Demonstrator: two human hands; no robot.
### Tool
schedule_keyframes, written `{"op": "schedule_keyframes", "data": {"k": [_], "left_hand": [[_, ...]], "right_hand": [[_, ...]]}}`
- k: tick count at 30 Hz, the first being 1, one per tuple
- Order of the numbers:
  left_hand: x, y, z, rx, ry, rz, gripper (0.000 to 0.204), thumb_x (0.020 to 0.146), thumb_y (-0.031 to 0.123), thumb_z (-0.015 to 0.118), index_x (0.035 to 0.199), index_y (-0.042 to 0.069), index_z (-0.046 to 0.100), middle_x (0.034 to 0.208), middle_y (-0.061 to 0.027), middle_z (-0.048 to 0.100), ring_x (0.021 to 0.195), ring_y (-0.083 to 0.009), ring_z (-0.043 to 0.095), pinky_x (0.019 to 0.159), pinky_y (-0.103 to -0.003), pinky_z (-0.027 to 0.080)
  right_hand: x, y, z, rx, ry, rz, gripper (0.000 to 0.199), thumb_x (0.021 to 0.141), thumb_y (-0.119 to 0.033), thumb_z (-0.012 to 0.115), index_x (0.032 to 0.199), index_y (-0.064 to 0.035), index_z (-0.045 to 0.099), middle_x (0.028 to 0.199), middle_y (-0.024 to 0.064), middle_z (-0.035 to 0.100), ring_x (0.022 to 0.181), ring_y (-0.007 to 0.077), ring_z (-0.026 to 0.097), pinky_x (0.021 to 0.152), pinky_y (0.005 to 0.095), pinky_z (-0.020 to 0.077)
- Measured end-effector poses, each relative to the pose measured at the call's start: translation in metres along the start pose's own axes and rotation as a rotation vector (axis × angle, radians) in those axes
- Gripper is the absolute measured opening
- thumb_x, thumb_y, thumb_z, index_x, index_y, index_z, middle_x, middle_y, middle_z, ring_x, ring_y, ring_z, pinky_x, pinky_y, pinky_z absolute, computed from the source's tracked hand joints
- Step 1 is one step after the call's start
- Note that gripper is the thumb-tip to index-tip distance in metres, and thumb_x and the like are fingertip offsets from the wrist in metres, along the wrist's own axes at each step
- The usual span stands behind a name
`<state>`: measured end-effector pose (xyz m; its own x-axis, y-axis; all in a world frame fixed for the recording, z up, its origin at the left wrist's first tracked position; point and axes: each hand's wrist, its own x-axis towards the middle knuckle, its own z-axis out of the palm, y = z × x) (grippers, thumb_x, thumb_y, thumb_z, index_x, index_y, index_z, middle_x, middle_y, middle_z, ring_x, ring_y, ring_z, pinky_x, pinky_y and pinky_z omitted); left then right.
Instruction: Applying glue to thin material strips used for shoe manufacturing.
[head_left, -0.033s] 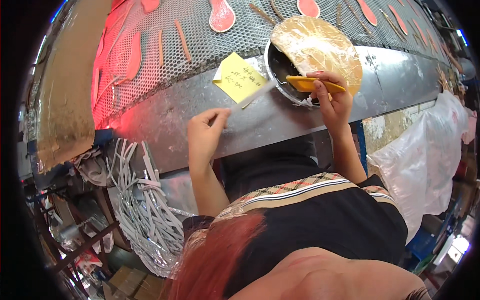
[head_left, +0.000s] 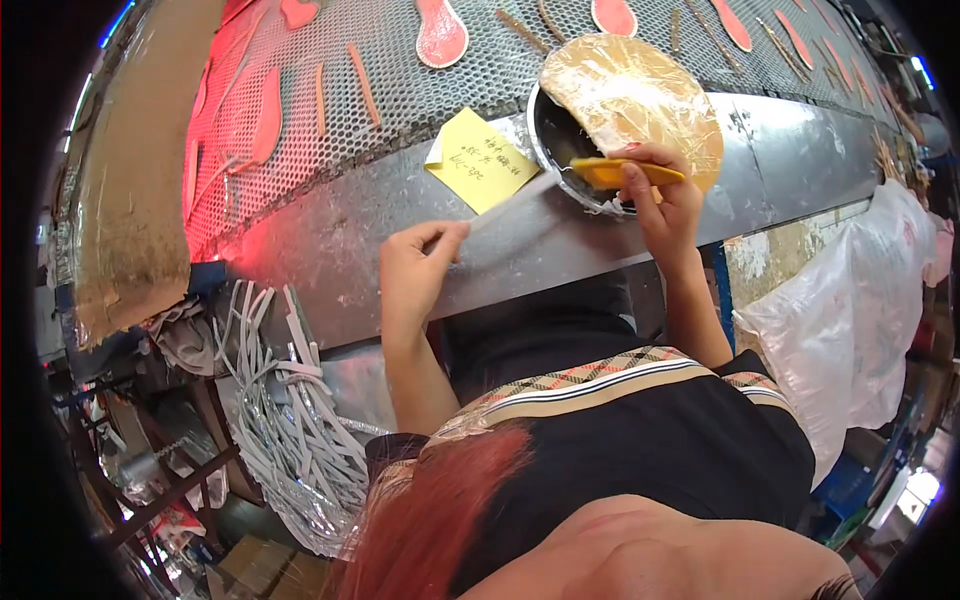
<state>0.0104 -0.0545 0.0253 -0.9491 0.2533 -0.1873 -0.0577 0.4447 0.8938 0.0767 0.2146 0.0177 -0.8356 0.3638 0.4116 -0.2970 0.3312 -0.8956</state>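
Seen from above, a person's two bare hands work at a smooth grey metal table (head_left: 345, 250). Just off centre toward ten o'clock, the left hand (head_left: 412, 272) pinches one end of a thin, pale, narrow strip (head_left: 518, 203) between closed fingers. The strip, blurred, slants toward two o'clock and ends near the rim of a round, dark-insided metal bowl (head_left: 534, 130); whether it touches is unclear.

The bowl sits at one o'clock, partly covered by a tan disc wrapped in shiny clear plastic (head_left: 660, 90). At two o'clock, the right hand (head_left: 668, 200) grips a flat, slim yellow tool (head_left: 600, 174) between thumb and fingers, its tip pointing toward nine o'clock over the bowl's opening.

At twelve o'clock lies a yellow handwritten paper note (head_left: 485, 165). Beyond, a grey metal mesh surface (head_left: 400, 100) carries pink sole-shaped pieces (head_left: 442, 38). A tangled bundle of pale grey strips (head_left: 295, 420) lies at eight o'clock; a translucent white plastic bag (head_left: 850, 310) hangs at three.
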Motion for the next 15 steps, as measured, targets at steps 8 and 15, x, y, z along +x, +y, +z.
{"op": "schedule_keyframes", "data": {"k": [8,15], "left_hand": [[0.006,0.005,0.014,0.138,0.0,0.011,0.027,0.079,0.026,0.069,0.085,0.0,0.071,0.065,-0.0121,0.065,0.06,-0.0144,0.061,0.059,-0.028,0.044],[0.009,0.001,0.006,0.07,-0.091,-0.028,0.025,0.084,0.023,0.065,0.083,-0.002,0.068,0.068,-0.0088,0.065,0.06,-0.0117,0.055,0.06,-0.027,0.043]], "right_hand": [[0.003,-0.003,0.017,0.1,0.062,0.004,0.016,0.092,-0.003,0.056,0.107,-0.0024,0.051,0.097,0.0121,0.066,0.076,0.0127,0.064,0.057,0.0231,0.0499],[-0.001,0.019,0.014,-0.076,0.03,-0.04,0.015,0.091,0.002,0.053,0.105,-0.0025,0.049,0.096,0.0132,0.066,0.08,0.0179,0.066,0.067,0.0264,0.0521]]}}
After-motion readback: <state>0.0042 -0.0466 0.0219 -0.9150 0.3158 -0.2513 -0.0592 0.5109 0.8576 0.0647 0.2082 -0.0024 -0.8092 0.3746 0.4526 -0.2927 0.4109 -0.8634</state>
